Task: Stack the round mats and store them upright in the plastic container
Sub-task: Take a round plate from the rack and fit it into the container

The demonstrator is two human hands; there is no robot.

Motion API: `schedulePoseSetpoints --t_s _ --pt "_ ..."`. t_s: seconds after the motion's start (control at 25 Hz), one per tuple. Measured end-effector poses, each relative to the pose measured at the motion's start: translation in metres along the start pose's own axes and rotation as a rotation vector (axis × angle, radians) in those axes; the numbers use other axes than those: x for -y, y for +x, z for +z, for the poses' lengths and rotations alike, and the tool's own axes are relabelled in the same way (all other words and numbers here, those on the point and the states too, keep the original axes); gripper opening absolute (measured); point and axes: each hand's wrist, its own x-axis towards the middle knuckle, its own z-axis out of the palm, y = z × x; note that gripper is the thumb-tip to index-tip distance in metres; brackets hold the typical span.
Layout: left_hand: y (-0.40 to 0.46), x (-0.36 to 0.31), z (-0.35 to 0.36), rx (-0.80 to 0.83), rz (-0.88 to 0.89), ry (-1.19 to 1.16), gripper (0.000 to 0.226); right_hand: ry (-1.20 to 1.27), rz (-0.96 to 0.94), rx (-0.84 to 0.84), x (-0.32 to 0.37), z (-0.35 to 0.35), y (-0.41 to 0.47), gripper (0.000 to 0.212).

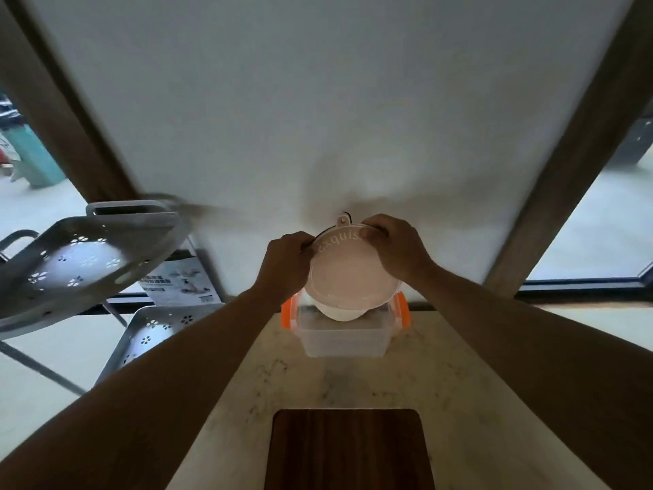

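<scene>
A stack of round mats (349, 274), pale pink in front with raised lettering and a small hanging tab on top, stands on edge over the clear plastic container (341, 339) with orange side clips. Its lower rim dips into the container's opening. My left hand (288, 263) grips the stack's left edge and my right hand (395, 249) grips its upper right edge. A dark mat edge shows behind the pink one near the top.
The container sits at the far end of a marble-patterned counter (459, 401), close to a white wall panel. A dark wooden board (348, 450) lies near me. A grey perforated tiered rack (81, 267) stands to the left, beyond the counter edge.
</scene>
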Motion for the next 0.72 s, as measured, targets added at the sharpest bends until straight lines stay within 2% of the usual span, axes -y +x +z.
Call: schedulePoseSetpoints --t_s 0.2,0.36,0.48,0.6,0.72 --pt "0.012 0.026 0.039 0.022 -0.011 0.056 0.022 0.048 0.071 0.033 -0.048 0.032 0.004 0.019" --pt "0.012 0.051 0.069 0.032 -0.085 0.051 0.024 0.057 0.09 0.049 -0.081 0.064 0.005 0.02" --pt "0.014 0.06 0.087 0.015 -0.111 0.058 0.022 0.042 0.079 0.021 -0.097 0.078 0.004 0.018" --pt "0.018 0.069 0.104 0.005 -0.061 0.152 0.021 0.043 0.064 -0.04 -0.108 0.087 0.004 0.016" --pt "0.016 0.079 0.113 -0.054 -0.044 0.131 0.022 -0.055 -0.022 -0.092 -0.113 0.094 0.001 0.014"
